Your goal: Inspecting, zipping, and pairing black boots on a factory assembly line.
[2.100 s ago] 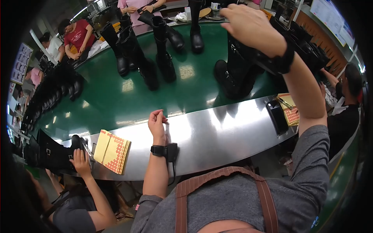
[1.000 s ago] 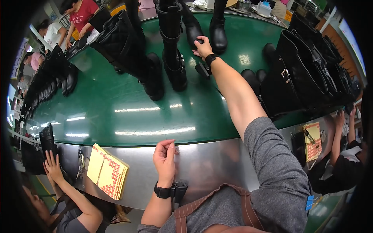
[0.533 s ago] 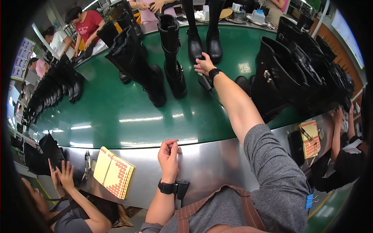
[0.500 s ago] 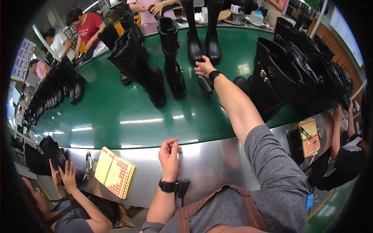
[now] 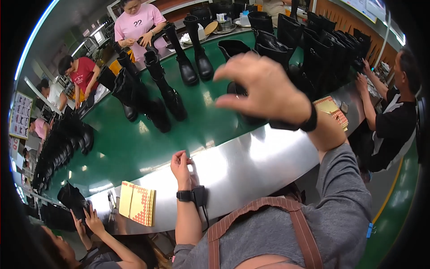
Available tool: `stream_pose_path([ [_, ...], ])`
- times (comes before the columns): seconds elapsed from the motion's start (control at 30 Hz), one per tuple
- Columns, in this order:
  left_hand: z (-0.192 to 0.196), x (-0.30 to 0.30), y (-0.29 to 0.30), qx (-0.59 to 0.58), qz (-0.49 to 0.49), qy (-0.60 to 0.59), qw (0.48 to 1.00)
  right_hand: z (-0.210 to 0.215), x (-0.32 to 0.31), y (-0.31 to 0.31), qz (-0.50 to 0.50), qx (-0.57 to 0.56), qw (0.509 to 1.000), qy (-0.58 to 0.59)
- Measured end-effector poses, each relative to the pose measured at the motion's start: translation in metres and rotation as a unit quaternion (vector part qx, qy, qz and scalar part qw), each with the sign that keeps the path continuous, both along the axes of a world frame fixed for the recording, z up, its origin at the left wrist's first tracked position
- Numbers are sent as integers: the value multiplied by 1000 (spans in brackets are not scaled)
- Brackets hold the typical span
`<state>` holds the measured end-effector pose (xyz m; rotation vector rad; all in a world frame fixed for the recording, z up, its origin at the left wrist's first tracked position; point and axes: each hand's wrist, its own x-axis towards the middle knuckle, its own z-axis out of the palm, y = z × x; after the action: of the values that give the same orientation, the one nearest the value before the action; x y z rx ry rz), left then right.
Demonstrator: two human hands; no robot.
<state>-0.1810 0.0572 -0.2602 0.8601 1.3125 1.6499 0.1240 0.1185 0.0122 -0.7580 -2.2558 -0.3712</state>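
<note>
My right hand (image 5: pixel 264 87) is raised above the right side of the green table (image 5: pixel 201 123), thumb and fingers apart, slightly blurred, with nothing visible in it. It hides part of a black boot (image 5: pixel 234 46) behind it. My left hand (image 5: pixel 180 169) hovers by the table's near metal edge, fingers curled and pressed together; whatever they may hold cannot be made out. Ahead of it stands a tall black buckled boot (image 5: pixel 166 92), with another black boot (image 5: pixel 134 96) to its left. A smooth pair of tall black boots (image 5: pixel 201 62) stands upright farther back.
Rows of black boots crowd the left end (image 5: pixel 67 139) and right end (image 5: pixel 320 54). A yellow pad with red dots (image 5: pixel 136 203) lies near pens (image 5: pixel 111 204); another pad (image 5: pixel 331 110) lies right. Co-workers stand around, one at lower left handling a black boot (image 5: pixel 74 199).
My right hand has left the front of the smooth boots, coming up and back toward me with fingers opened. My view has turned right. The co-worker at lower left now touches a boot.
</note>
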Motion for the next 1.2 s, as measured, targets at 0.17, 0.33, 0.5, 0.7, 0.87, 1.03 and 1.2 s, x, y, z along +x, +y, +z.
stream_pose_path([
  [0.17, -4, -3, 0, -1, -9, 34, 999, 31, 54, 37, -254, -141, 945, -150],
  [0.33, 18, 9, -6, -55, -14, 67, 996, 42, 52, 63, -230, -353, 892, -166],
  [0.5, 84, 82, -24, 77, -85, 275, 954, 46, 36, 0, -77, -26, 997, 5],
  [0.7, 118, 176, -49, 201, -69, 322, 923, 54, 44, -101, 64, -32, 997, -8],
  [0.87, 93, 161, -77, 153, -81, 196, 965, -19, 86, -122, -24, 63, 990, 123],
  [1.03, 79, 132, -91, 134, 2, 157, 979, -132, 71, -141, 23, -233, 907, 350],
  [1.2, 77, 133, -89, 165, 88, 217, 958, -199, 46, -113, -83, -277, 842, 455],
])
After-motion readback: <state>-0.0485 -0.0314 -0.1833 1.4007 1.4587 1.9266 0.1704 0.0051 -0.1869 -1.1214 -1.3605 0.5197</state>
